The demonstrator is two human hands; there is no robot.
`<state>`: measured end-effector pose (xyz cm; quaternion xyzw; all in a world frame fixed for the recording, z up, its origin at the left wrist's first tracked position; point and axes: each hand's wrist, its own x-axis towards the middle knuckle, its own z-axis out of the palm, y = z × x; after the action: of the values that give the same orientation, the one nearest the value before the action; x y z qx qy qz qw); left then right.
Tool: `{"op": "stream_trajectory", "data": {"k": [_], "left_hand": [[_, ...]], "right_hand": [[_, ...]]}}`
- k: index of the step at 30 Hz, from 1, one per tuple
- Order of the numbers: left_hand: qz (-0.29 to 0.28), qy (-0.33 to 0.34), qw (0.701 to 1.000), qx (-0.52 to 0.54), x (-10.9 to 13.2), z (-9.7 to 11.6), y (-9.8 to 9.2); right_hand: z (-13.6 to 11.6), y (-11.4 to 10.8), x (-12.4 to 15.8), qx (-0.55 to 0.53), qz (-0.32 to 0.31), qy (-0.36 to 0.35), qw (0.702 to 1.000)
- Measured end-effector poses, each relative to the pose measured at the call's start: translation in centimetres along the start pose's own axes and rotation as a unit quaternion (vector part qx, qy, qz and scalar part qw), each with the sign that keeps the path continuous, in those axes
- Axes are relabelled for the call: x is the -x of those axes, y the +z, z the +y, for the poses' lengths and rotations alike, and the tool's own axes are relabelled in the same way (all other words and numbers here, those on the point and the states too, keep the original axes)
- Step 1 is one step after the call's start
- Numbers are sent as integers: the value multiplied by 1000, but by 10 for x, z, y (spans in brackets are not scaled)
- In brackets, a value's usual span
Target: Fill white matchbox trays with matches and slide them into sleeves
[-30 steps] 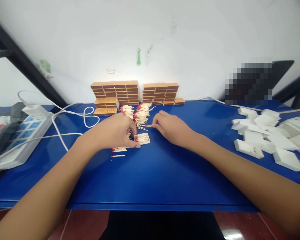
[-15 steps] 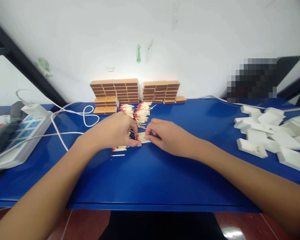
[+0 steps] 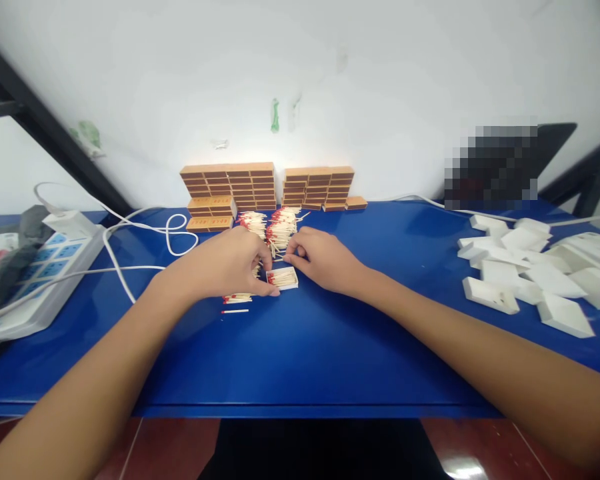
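A small white matchbox tray (image 3: 291,287) lies on the blue table with red-tipped matches (image 3: 282,276) inside. My left hand (image 3: 233,263) grips the tray's left end between thumb and fingers, covering that end and some loose matches behind. Just above the tray, my right hand (image 3: 323,257) has its thumb and fingertips pinched on a match at the lower edge of a large match pile (image 3: 281,230). A second pile (image 3: 253,221) sits beside it on the left. More loose matches (image 3: 239,298) show below my left hand, and a single match (image 3: 235,311) lies apart from them.
Stacked matchboxes (image 3: 230,183) and a second stack (image 3: 320,187) stand along the wall. White empty trays (image 3: 510,260) are heaped at the right. A power strip (image 3: 65,263) and white cables (image 3: 115,267) lie at the left. A dark, partly blurred object (image 3: 545,163) leans at the back right.
My right hand has moved away from the tray's right end, up and slightly left to the match pile. The tray's right end now shows. My left hand has stayed at the tray.
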<state>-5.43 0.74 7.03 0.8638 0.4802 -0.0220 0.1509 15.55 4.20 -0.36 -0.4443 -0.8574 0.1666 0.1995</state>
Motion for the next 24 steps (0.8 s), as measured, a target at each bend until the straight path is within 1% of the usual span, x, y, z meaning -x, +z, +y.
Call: {"op": "stream_trajectory", "data": {"k": [4, 7, 14, 17, 19, 24], "left_hand": [[0, -8, 1000, 0, 0, 0, 0], [6, -3, 1000, -3, 0, -1, 1], [0, -10, 1000, -12, 0, 1, 0], [-2, -6, 1000, -12, 0, 1, 0], [-3, -5, 1000, -11, 0, 0, 0], [-4, -5, 1000, -9, 0, 1, 0]], "right_hand": [[2, -6, 5, 36, -21, 21, 999], [4, -7, 8, 43, -26, 21, 998], [1, 3, 2, -1, -2, -11, 1000], [-1, 3, -2, -8, 23, 2, 1000], [-1, 4, -5, -3, 27, 13, 1000], [-1, 2, -8, 27, -5, 19, 999]]}}
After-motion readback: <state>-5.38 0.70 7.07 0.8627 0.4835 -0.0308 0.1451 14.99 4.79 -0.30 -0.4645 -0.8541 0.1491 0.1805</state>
